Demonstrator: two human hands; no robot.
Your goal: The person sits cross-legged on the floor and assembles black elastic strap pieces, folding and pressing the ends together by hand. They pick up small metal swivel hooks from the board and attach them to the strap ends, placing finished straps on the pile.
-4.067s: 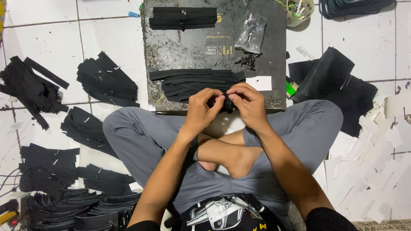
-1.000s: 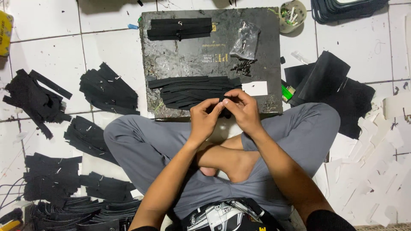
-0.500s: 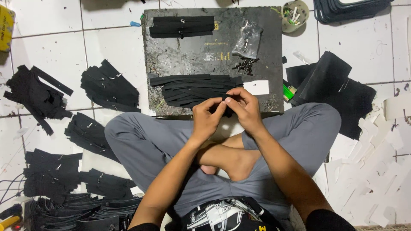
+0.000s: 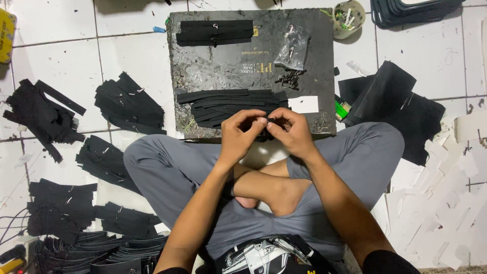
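I sit cross-legged on a white tiled floor with a dark work board [image 4: 228, 66] in front of my knees. My left hand [image 4: 242, 136] and my right hand [image 4: 290, 133] meet at the board's near edge, fingertips pinched together on a small black strap piece [image 4: 267, 123]. Just beyond my fingers lies a loose pile of black strips [image 4: 228, 105]. A tidy stack of black strips [image 4: 214, 31] rests at the board's far edge. A clear plastic bag [image 4: 291, 48] and several small dark fasteners [image 4: 289, 78] lie at the board's right.
Heaps of black cut pieces [image 4: 129, 104] lie on the floor to my left, larger black sheets [image 4: 395, 106] to my right. White paper scraps [image 4: 446, 203] cover the right floor. A small cup [image 4: 349, 18] and a green lighter [image 4: 342, 108] sit near the board.
My hands stay together at the board's near edge, the fingers shifting slightly on the small piece. The view has moved a little.
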